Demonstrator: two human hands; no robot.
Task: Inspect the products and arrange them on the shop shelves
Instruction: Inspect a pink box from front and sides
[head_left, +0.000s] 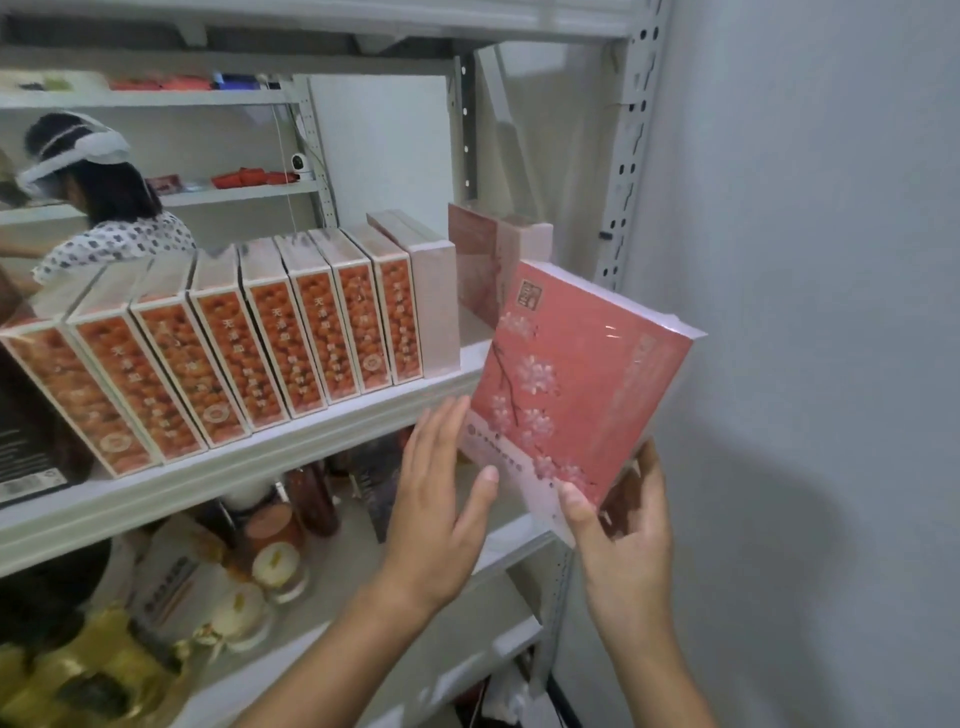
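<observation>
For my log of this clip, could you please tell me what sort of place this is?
Probably a shop: metal shelving carries a row of identical orange-printed boxes, jars stand below, and the right hand holds a shrink-wrapped pink box.

Shop stockroom, metal shelving (291, 441), rows of boxed goods (270, 332)

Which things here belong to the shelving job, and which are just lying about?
Job: pink blossom box, gripped by the right hand; left hand flat beside it; matching pink boxes on the shelf.
Lying about: orange boxes, jars below, small camera, another person.
</observation>
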